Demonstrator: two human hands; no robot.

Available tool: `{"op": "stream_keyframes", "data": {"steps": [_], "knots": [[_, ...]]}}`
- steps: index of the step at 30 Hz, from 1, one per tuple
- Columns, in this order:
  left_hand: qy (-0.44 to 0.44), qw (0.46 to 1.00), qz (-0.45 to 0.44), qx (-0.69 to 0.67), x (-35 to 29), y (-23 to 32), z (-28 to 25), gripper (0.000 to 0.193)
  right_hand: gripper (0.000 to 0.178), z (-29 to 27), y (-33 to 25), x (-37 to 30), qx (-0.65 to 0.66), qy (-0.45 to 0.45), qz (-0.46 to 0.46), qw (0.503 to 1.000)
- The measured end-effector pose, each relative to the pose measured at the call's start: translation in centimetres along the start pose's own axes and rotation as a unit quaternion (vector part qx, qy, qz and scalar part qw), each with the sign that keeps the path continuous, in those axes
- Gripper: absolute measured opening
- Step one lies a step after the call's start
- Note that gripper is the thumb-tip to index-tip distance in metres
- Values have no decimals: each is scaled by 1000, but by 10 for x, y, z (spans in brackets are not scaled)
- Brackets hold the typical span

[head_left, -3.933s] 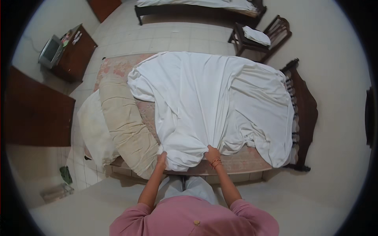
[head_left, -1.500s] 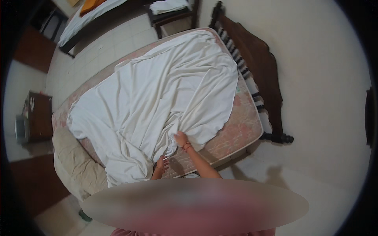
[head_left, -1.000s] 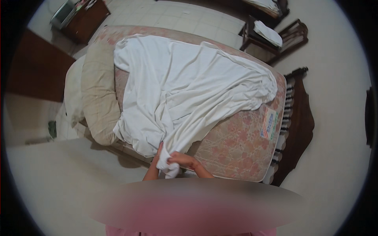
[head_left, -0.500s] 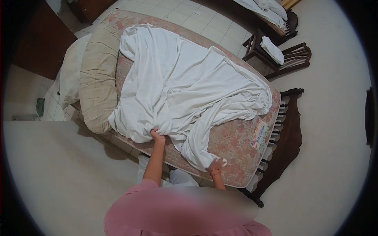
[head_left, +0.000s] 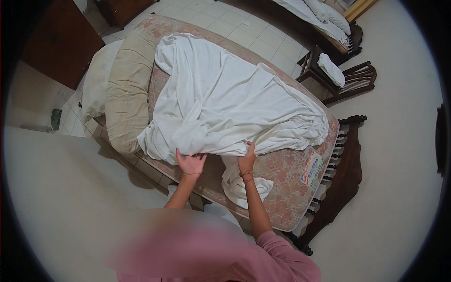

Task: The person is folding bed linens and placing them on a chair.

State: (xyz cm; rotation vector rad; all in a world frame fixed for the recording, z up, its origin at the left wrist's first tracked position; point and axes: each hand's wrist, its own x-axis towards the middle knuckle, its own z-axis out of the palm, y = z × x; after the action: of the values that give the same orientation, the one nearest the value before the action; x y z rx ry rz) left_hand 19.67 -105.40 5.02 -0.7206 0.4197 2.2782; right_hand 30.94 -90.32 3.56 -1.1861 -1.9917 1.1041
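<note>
A crumpled white bed sheet (head_left: 225, 89) lies across a pink floral mattress (head_left: 286, 188). At the sheet's near edge, my right hand (head_left: 246, 160) is closed on the cloth, with a bracelet at its wrist. My left hand (head_left: 190, 164) is to its left, palm up with thumb and fingers spread. Some of its fingertips slip beneath the sheet's edge, so they are partly hidden. A bunched end of the sheet (head_left: 246, 190) rests on the mattress beside my right forearm.
A rolled beige bedding piece (head_left: 130, 94) and a pale pillow (head_left: 98, 80) lie at the mattress's left end. On the right stands a dark wooden headboard (head_left: 345, 183). Beyond the bed, a chair (head_left: 324, 75) holds folded white cloth. The wall (head_left: 70, 197) is at lower left.
My right hand has moved from the mattress's near edge up and left to the sheet's edge. The left hand has opened from its grip on the sheet and turned palm up.
</note>
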Motion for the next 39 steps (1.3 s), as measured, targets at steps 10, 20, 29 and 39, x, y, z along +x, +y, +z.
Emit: {"op": "stream_keyframes", "data": {"steps": [10,20,29,39], "knots": [[-26,958,-225,175,3,-72,-48,73,23,-93,-89,-70,-390,-398,47,829],[-53,945,-155,283,16,-68,-36,29,43,-95,-77,-91,-242,-684,-82,684],[-88,725,-461,504,-100,-23,-37,29,60,-31,-15,41,-69,-255,63,962],[-344,505,-465,641,-119,-15,-15,36,60,13,163,24,-366,-303,182,861]]}}
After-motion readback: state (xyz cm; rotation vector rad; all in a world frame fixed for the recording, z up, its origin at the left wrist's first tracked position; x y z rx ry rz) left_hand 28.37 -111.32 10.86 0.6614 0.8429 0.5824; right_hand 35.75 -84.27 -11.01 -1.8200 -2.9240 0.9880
